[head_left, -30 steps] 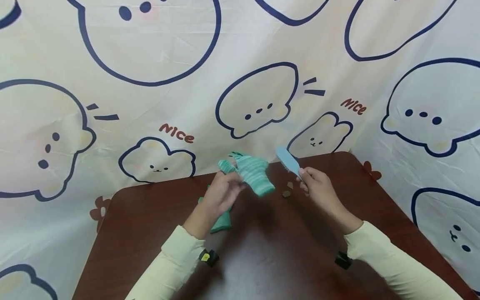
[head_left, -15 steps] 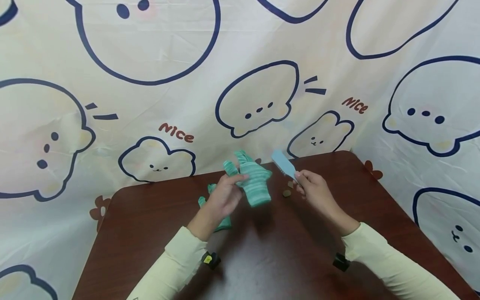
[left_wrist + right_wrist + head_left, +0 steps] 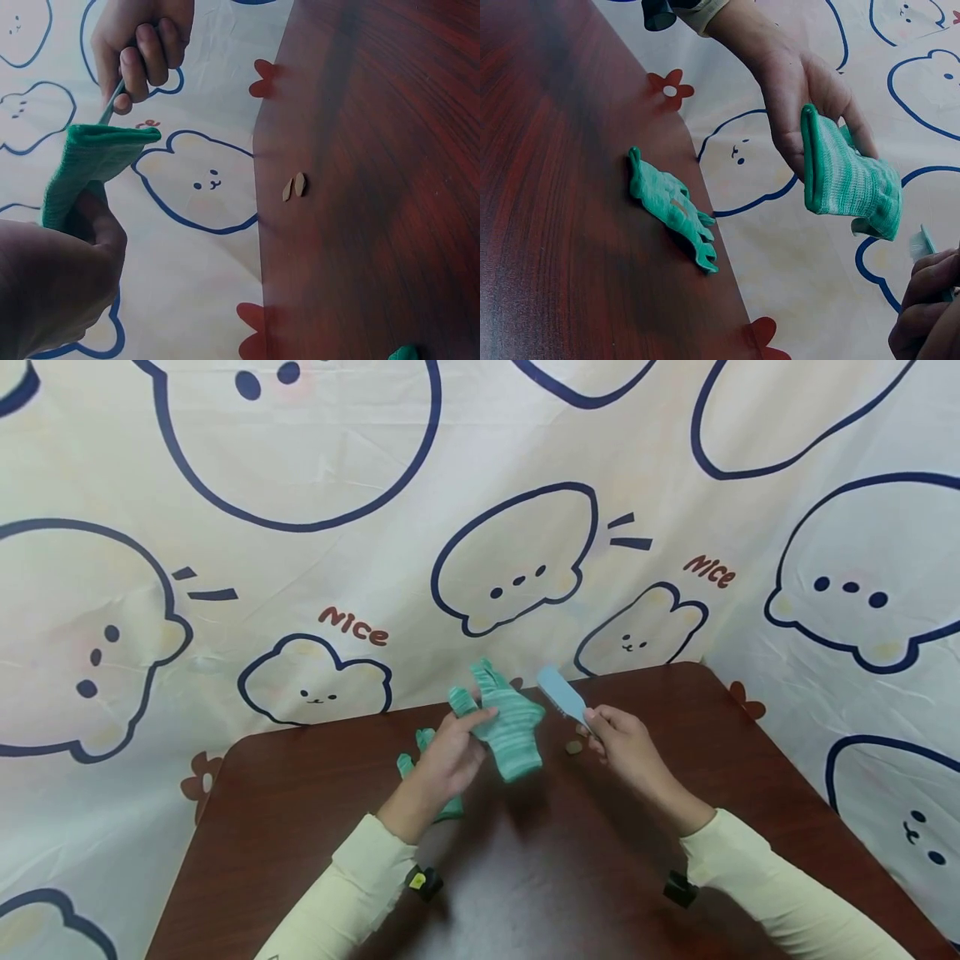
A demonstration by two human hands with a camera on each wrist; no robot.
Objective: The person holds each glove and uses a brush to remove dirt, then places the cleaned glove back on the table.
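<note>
My left hand (image 3: 450,753) holds a green striped knit glove (image 3: 513,731) above the table, thumb over it and the cuff hanging down. In the right wrist view the glove's dark green cuff edge (image 3: 812,161) faces the camera. My right hand (image 3: 633,750) grips the handle of a light blue brush (image 3: 562,695), its head tilted up and left towards the glove. A small gap separates brush and glove in the head view. A second green glove (image 3: 671,201) lies on the table, partly hidden behind my left forearm in the head view; a brownish patch shows on it.
The dark red-brown wooden table (image 3: 570,860) ends at a cartoon-printed white cloth (image 3: 360,560) behind and at the sides. Two small brownish flat pieces (image 3: 301,184) lie on the table near its back edge. A small dark device (image 3: 425,882) sits at each wrist.
The held glove has turned so its cuff hangs lower and its fingers point more upward. My right hand has brought the brush slightly left and down, nearer the glove.
</note>
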